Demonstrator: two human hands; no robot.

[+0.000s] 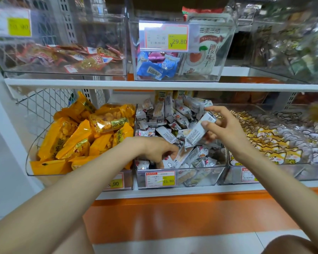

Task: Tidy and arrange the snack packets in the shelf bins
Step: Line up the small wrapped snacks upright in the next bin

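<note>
A: Entry one, the white packets (174, 116)?
B: Heaped loose in the middle bin (182, 174) on the lower shelf, lying at all angles. One packet (197, 132) is lifted above the heap.

A: Held by?
B: The right hand (226, 129), thumb on its near face and fingers behind it, the packet tilted with one end up. The forefinger points away over the heap.

A: And the left hand (159, 150)?
B: Down in the front of the same bin, fingers curled among the packets. Whether it grips one I cannot tell (the fingertips are buried).

A: Labels on that bin?
B: A price tag (160, 178) on the front wall, reading 15.80.

A: Neighbours, lower shelf?
B: Left bin (30, 162): orange packets (81, 136), piled high. Right bin (233, 171): dog-print packets (264, 140), laid in rows.

A: Upper shelf?
B: Clear bin (226, 57) directly above, with blue packets (154, 69) at the bottom, a tall white pouch (207, 50) standing at its right side and a tag (166, 36) reading 29.80. To its left, a bin (62, 74) of red-orange packets (68, 57). The far right is too blurred to list.
</note>
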